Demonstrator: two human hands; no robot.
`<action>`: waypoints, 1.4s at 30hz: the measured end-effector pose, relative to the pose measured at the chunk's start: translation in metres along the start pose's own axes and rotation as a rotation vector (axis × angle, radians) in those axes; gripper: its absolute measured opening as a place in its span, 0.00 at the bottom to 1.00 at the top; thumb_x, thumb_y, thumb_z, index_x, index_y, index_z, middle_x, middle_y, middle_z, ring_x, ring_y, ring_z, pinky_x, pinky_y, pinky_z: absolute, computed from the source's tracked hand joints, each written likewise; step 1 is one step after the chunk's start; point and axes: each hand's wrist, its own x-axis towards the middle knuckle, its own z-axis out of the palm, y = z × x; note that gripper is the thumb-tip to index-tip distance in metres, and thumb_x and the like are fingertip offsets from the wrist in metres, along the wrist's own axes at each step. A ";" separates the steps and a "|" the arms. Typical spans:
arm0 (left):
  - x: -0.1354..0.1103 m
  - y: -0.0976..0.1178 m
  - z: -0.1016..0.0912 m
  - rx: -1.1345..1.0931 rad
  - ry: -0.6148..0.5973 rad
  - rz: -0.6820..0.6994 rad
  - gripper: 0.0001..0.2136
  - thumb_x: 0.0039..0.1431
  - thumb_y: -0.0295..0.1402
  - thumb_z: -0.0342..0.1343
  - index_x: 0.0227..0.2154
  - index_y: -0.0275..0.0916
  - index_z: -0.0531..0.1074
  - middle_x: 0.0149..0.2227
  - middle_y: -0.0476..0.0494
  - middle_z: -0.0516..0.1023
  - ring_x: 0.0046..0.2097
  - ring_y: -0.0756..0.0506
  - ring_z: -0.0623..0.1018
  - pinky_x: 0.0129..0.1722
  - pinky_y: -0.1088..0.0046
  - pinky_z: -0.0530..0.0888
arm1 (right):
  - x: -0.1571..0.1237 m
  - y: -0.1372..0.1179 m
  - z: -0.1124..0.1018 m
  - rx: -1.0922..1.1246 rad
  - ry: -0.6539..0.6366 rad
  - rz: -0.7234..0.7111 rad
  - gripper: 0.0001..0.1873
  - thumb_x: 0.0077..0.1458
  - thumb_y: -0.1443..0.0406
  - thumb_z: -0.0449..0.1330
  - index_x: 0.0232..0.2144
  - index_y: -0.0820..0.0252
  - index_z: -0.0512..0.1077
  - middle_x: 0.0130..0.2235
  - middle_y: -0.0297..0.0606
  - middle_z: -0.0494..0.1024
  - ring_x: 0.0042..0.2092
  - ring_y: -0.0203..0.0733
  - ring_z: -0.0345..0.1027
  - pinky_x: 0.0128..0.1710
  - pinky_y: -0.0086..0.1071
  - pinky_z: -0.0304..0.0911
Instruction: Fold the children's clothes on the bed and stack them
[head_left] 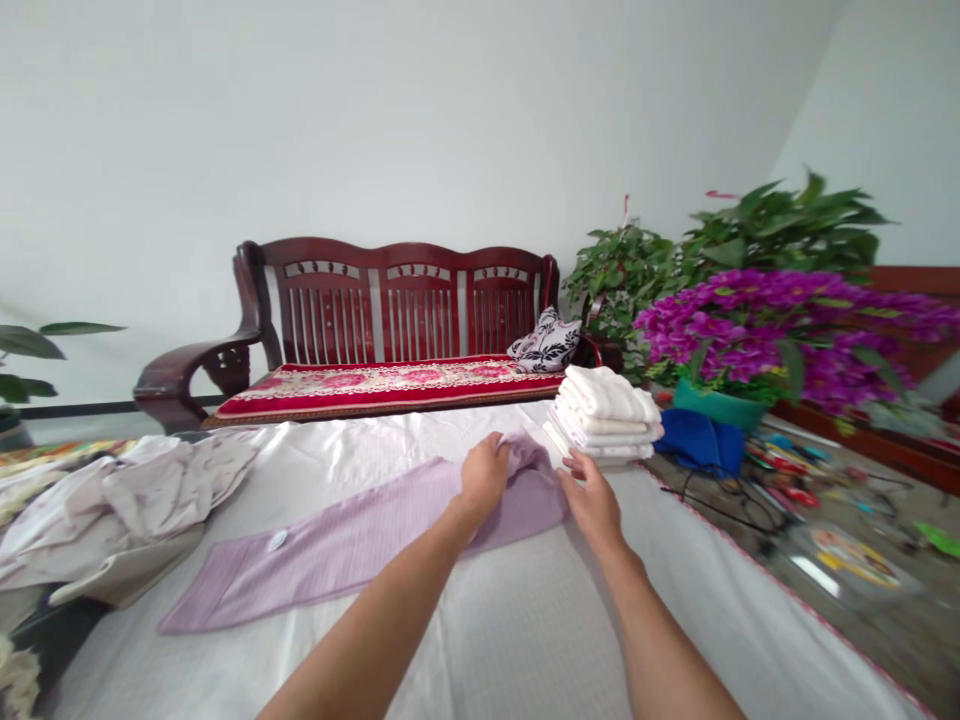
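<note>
A lavender ribbed garment (337,545), long and narrow like trousers folded lengthwise, lies across a white cloth (517,640). Near its left end is a round white patch (277,540). My left hand (485,472) is closed on the bunched fabric towards its right end, where part of the garment is turned over. At the right edge of that fabric, my right hand (592,500) has its thumb and fingers apart, fingertips by the edge. Just beyond my right hand stands a neat stack of folded white clothes (606,415).
A heap of loose pale clothes (142,505) lies at the left. Behind is a dark red wooden bench (375,300) with a patterned cushion (551,342). At the right are purple flowers (772,330), a blue cloth item (701,440), cables and a clear plastic box (847,565).
</note>
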 end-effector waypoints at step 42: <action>-0.114 -0.126 -0.165 0.232 0.021 0.111 0.14 0.66 0.37 0.47 0.39 0.42 0.78 0.42 0.45 0.82 0.44 0.44 0.80 0.47 0.70 0.72 | 0.007 -0.015 -0.029 -0.533 -0.196 0.178 0.34 0.56 0.39 0.46 0.51 0.50 0.75 0.43 0.46 0.82 0.43 0.56 0.74 0.37 0.41 0.61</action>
